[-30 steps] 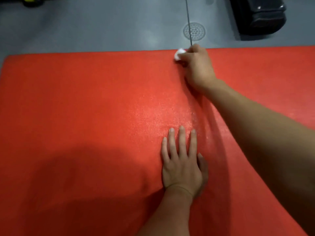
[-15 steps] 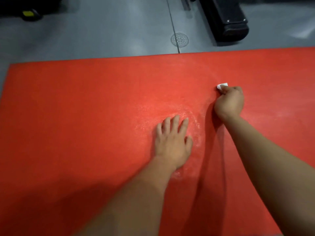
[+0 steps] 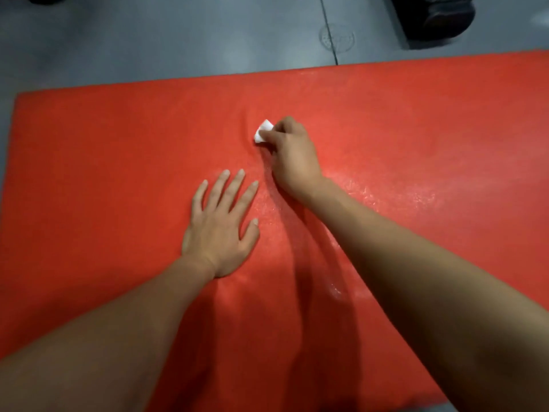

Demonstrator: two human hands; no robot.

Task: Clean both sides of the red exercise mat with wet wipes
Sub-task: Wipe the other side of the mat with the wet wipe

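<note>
The red exercise mat lies flat on the grey floor and fills most of the view. My left hand rests palm down on the mat's middle with its fingers spread. My right hand is closed on a small folded white wet wipe and presses it onto the mat just beyond my left fingertips. Only a corner of the wipe shows past my fingers. A damp sheen marks the mat to the right of my right wrist.
Grey floor runs along the mat's far edge, with a round floor drain and a dark seam line. A black object stands on the floor at the back right.
My right hand has dragged the wipe from the mat's far edge back toward the middle and now leftward, close to my left hand. My left hand stayed flat on the mat; the view shifted.
</note>
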